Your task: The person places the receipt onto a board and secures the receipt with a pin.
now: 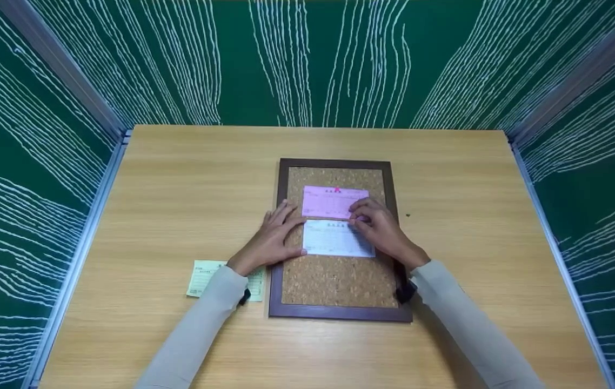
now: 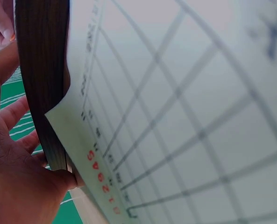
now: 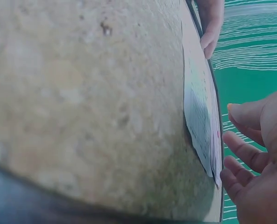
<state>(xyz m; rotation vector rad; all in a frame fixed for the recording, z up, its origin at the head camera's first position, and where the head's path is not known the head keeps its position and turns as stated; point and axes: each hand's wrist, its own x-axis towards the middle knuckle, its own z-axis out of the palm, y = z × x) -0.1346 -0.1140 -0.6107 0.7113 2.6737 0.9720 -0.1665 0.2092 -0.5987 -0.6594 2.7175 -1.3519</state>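
A framed corkboard (image 1: 340, 281) lies on the table. On its upper half is a pink printed slip (image 1: 326, 202) with a red push pin (image 1: 337, 189) at its top edge. Just below lies a white printed slip (image 1: 334, 240). My left hand (image 1: 275, 237) rests with spread fingers over the board's left side, its thumb and a fingertip at the white slip's left edge. At that slip's top edge, my right hand (image 1: 380, 227) pinches a small orange push pin (image 3: 229, 107), mostly hidden by the fingertips.
A pad of green printed slips (image 1: 205, 275) lies left of the board, partly under my left forearm. A small dark speck (image 1: 408, 215) is on the wooden table (image 1: 475, 227) to the right. Green panels with white lines (image 1: 329, 65) enclose the table's back and sides.
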